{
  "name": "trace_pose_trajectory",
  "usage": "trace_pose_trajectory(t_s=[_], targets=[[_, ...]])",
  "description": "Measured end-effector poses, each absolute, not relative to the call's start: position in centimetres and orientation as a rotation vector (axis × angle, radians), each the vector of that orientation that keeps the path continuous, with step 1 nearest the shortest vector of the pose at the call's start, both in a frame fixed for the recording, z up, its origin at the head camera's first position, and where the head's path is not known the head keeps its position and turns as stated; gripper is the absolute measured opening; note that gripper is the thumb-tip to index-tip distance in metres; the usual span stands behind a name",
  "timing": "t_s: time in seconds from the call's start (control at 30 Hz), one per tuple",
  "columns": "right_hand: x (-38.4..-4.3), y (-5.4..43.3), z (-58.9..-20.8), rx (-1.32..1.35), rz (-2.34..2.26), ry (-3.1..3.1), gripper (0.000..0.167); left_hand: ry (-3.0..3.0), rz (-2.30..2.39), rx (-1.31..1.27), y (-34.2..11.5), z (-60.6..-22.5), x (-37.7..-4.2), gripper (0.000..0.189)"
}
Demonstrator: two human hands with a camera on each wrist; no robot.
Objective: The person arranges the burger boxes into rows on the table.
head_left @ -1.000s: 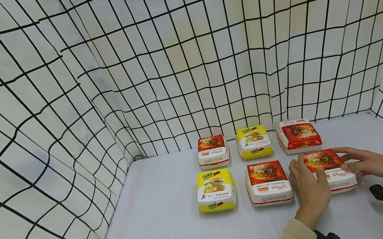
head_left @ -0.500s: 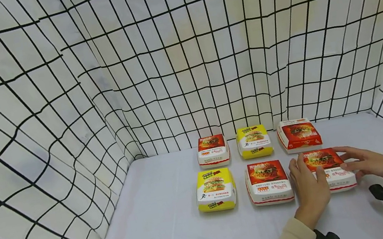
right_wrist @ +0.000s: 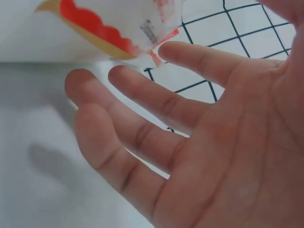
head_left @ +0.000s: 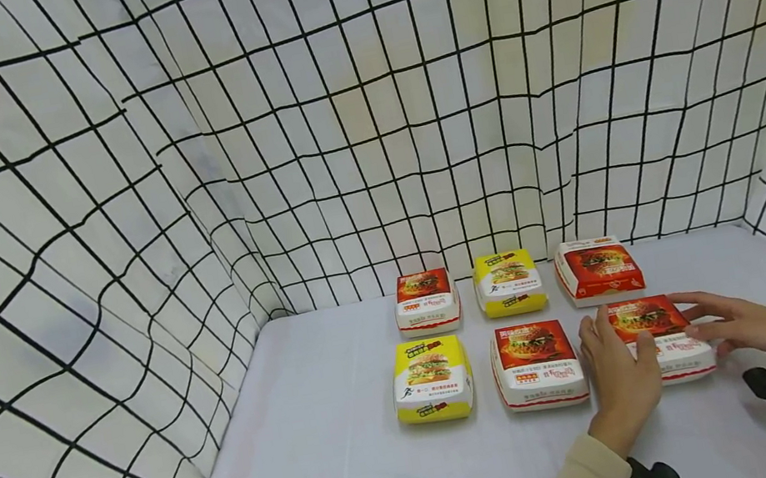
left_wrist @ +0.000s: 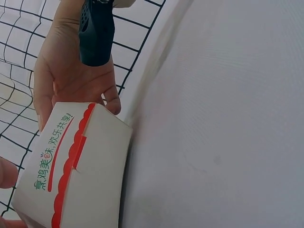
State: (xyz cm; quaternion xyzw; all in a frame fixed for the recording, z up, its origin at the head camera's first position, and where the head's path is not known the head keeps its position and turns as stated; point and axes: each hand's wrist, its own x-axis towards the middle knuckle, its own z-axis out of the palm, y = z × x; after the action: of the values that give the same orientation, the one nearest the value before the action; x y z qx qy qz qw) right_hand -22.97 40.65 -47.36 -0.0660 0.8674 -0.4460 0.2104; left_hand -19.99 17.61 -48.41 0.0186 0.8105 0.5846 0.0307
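Observation:
A red and white burger box (head_left: 686, 366) lies at the near right of the table, between both hands. My left hand (head_left: 621, 377) rests along its left side, fingers extended toward the far corner and thumb by the front. In the left wrist view, that palm (left_wrist: 78, 80) meets the end of the box (left_wrist: 102, 171). From the right, my right hand (head_left: 763, 327) touches the box, thumb near the top edge. The right wrist view has its fingers (right_wrist: 142, 133) loosely spread and slightly bent, the index fingertip right at the box's edge (right_wrist: 102, 31).
Left of my left hand stands another red and white box (head_left: 539, 369), then a yellow one (head_left: 432, 383). Behind them are a red and white box (head_left: 426, 302), a yellow box (head_left: 510, 285) and a mostly red box (head_left: 598, 271). A black-gridded white cloth wall (head_left: 364, 124) borders the table (head_left: 295, 440).

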Motion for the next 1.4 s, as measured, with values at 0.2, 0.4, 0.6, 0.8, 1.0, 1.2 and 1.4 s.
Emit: trace_pose_trajectory(t_s=[0.2, 0.4, 0.6, 0.8, 1.0, 1.2, 1.4], targets=[[-22.7, 41.4, -47.3, -0.22, -1.23, 2.459, 0.075, 2.665, 1.686, 0.141, 17.5, -47.6, -19.8, 0.067], [-22.7, 41.7, -47.0, -0.185, -1.219, 2.562, 0.073, 2.813, 1.611, 0.259, 17.0, -45.6, -19.4, 0.069], [-22.6, 41.7, -46.7, -0.148, -1.191, 2.69, 0.067, 2.787, 1.764, 0.328, 15.3, -43.1, -19.7, 0.058], [-22.4, 41.2, -45.8, -0.16, -1.155, 2.797, 0.063, 2.69, 1.874, 0.433, 13.1, -40.8, -21.1, 0.041], [-22.9, 39.7, -44.6, -0.261, -1.281, 2.943, 0.05, 2.704, 1.787, 0.552, 10.3, -37.8, -23.9, 0.03], [-24.4, 38.4, -42.8, -0.354, -1.151, 2.959, 0.046, 2.79, 1.684, 0.533, 9.3, -35.5, -26.4, 0.022], [-27.1, 38.3, -40.7, -0.427, -0.912, 2.874, 0.049, 2.87, 1.493, 0.547, 9.6, -35.2, -28.4, 0.02]])
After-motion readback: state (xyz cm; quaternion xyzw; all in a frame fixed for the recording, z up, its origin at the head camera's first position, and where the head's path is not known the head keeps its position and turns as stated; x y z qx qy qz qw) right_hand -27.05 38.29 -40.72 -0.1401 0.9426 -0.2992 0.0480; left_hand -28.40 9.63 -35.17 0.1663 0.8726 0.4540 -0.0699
